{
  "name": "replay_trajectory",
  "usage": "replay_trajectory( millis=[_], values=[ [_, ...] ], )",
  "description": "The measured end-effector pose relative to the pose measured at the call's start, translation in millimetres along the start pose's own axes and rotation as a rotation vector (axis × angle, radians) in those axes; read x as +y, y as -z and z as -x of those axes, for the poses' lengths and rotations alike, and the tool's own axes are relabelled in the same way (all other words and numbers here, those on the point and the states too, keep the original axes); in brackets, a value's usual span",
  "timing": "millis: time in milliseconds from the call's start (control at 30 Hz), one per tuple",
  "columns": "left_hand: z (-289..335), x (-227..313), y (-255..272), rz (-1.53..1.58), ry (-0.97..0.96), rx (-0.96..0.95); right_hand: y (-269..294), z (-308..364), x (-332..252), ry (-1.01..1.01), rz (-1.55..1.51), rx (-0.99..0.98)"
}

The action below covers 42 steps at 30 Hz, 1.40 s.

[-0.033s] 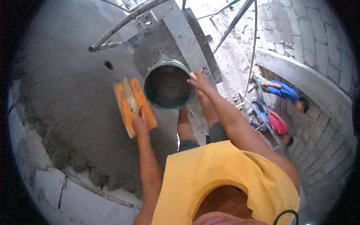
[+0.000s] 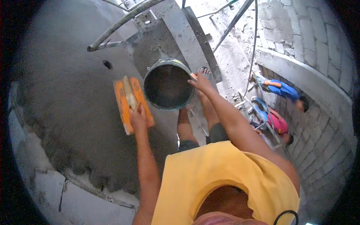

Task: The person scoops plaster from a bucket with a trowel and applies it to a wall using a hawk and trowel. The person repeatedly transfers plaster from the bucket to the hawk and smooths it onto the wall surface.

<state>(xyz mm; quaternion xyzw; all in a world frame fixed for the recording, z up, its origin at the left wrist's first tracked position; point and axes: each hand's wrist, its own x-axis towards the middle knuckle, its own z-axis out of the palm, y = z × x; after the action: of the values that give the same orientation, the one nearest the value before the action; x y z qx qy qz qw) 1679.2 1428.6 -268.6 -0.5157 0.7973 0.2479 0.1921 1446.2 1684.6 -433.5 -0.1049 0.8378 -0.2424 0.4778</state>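
Two hands work apart: the left hand [image 2: 138, 119] grips the orange rectangular plastering float [image 2: 132, 103], long axis running away up the grey wet-plastered wall [image 2: 63, 112]. Just right of the float, the right hand [image 2: 202, 83] reaches the rim of the round dark mortar bucket [image 2: 168, 84]; whether it is closed on that rim I cannot tell.

The single head-worn fisheye camera looks steeply down from above the person's yellow shirt [image 2: 225, 180], close to the plastered wall [image 2: 67, 112] on its left, with the ground far below at right.

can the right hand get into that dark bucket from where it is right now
Probably yes. The right hand already rests at the rim of the bucket, whose open mouth faces up with nothing across it.
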Motion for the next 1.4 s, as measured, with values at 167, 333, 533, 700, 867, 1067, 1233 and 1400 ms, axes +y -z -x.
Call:
replay_trajectory(
  millis=[167,333,533,700,867,1067,1233,1400],
  values=[
    [-78,1,-25,-0.368,-0.250,-0.039,-47,7,35,-0.112,0.031,0.110],
    [-156,-24,-71,-0.332,-0.390,-0.176,-63,10,37,-0.098,0.135,0.144],
    [-176,1,-94,-0.333,-0.145,-0.291,-64,13,46,0.075,0.323,0.343],
    [-206,-56,-116,-0.193,-0.130,-0.363,-50,26,8,0.201,0.344,0.555],
    [-196,-45,-108,-0.151,-0.292,-0.325,-48,17,31,0.195,0.233,0.595],
    [-164,41,-50,-0.308,-0.334,-0.437,-38,33,57,0.054,0.075,0.349],
    [-124,136,12,-0.346,-0.432,-0.343,33,79,13,-0.163,-0.282,0.237],
    [-150,200,12,-0.447,-0.583,-0.287,43,59,44,-0.092,-0.334,0.412]
  ],
)
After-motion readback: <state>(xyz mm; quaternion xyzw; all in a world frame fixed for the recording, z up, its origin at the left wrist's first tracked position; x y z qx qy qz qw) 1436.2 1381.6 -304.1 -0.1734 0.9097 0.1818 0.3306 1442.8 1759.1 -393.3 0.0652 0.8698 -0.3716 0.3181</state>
